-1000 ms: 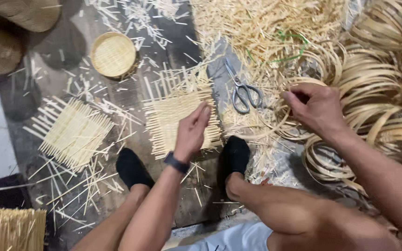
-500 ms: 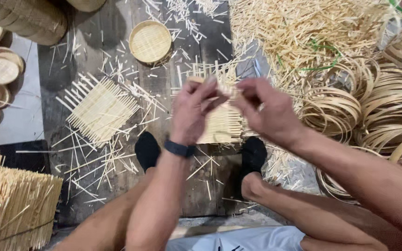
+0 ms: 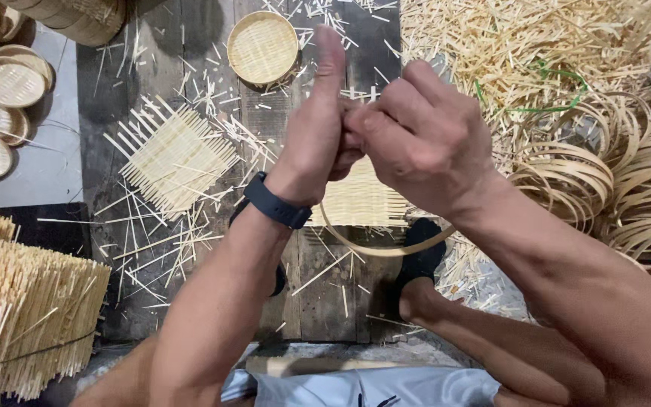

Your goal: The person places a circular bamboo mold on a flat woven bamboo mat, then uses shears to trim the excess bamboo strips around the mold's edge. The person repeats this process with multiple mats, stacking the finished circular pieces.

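At far left I see stacked mats [image 3: 16, 316], then a loose woven mat [image 3: 175, 154]. At centre my left hand [image 3: 318, 136], thumb up, and right hand [image 3: 423, 128] pinch a bamboo ring [image 3: 386, 249], fingers closed on it. Hoops [image 3: 627, 181] lie right.

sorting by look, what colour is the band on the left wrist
Dark navy, nearly black band; head view shows it best.

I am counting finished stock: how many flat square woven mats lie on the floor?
2: one woven mat lies left of the hands; another mat is partly hidden beneath them.
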